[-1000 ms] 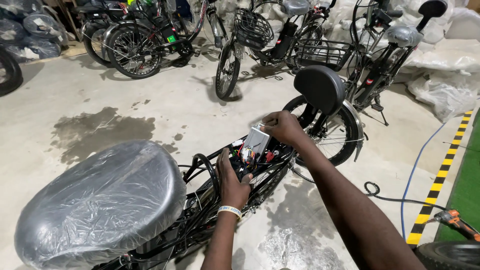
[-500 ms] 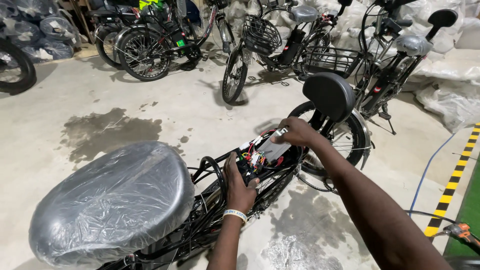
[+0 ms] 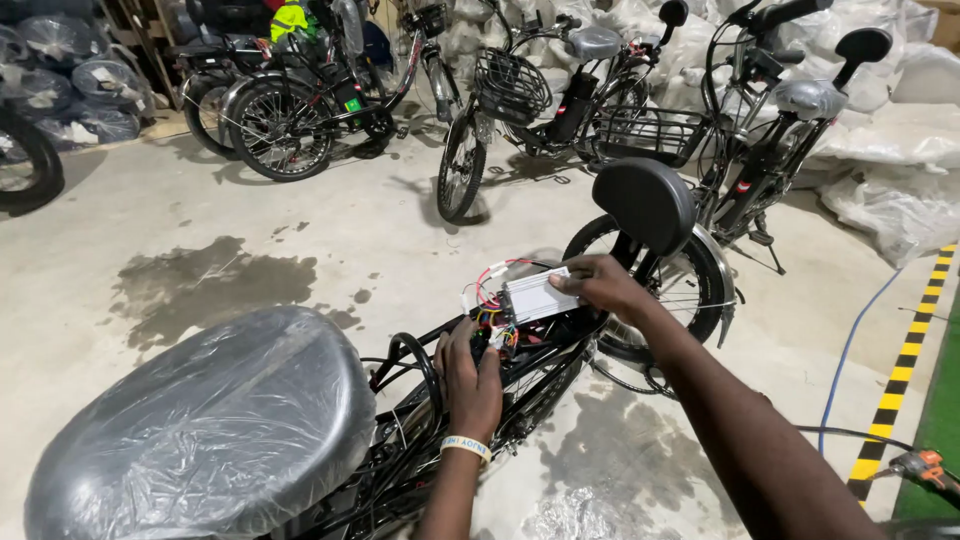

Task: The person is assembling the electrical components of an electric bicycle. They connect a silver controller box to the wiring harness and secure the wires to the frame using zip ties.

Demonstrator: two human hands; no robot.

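A black electric bike frame (image 3: 420, 430) stands below me, its big seat (image 3: 200, 430) wrapped in clear plastic at lower left. A silver controller box (image 3: 538, 297) with red, white and coloured wires (image 3: 487, 290) sits on the frame behind the seat. My right hand (image 3: 600, 285) grips the box's far end. Resting on the frame, my left hand (image 3: 470, 375) has its fingers at the wire bundle beside the box. A black rear seat pad (image 3: 645, 203) and the rear wheel (image 3: 680, 290) lie just beyond my right hand.
Several parked bikes (image 3: 520, 110) with baskets stand across the back. White sacks (image 3: 900, 140) pile up at right. A dark wet stain (image 3: 210, 285) marks the concrete floor. A blue cable (image 3: 850, 350) and yellow-black floor tape (image 3: 905, 370) run along the right edge.
My right hand has lifted and turned the controller box so its long silver side shows. The left hand stays at the wires. The view has shifted slightly.
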